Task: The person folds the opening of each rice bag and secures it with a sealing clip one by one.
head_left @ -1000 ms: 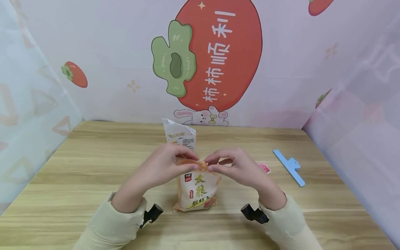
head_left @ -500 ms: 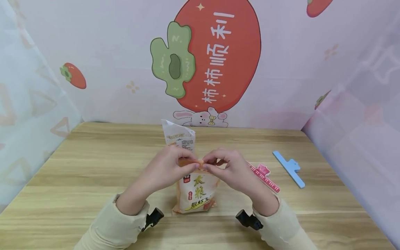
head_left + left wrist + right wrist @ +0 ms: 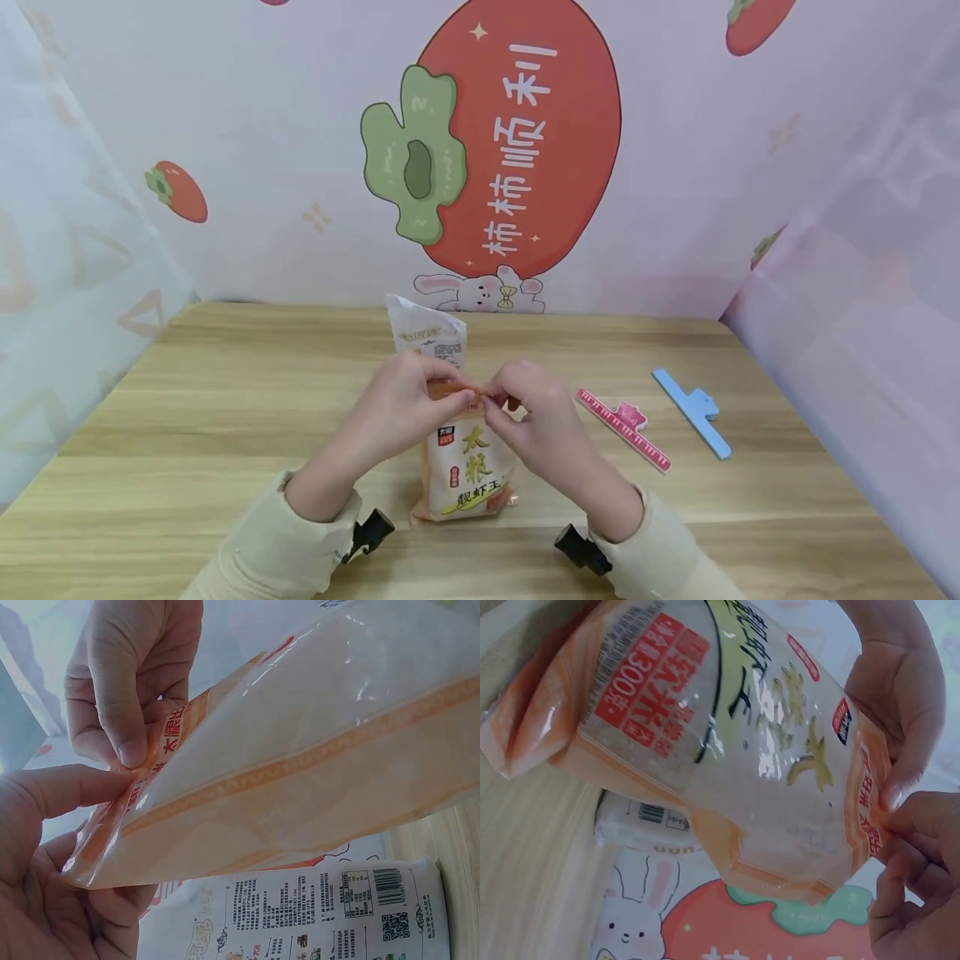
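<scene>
1. Wood-grain worktop (image 3: 225,417) is occupied near its middle by a rice bag (image 3: 465,462), stood on its base below both hands.
2. Its orange top edge is pinched between the fingers and thumb of the left hand (image 3: 408,404) and likewise of the right hand (image 3: 542,421), the two grips set close together.
3. Behind it a white packet (image 3: 427,329) is partly hidden by the bag and left hand.
4. To the right are laid a pink clip (image 3: 625,427) and, farther out, a blue clip (image 3: 692,412).
5. Half a second ago the pink clip was partly covered by the right hand; now it is fully exposed.
</scene>
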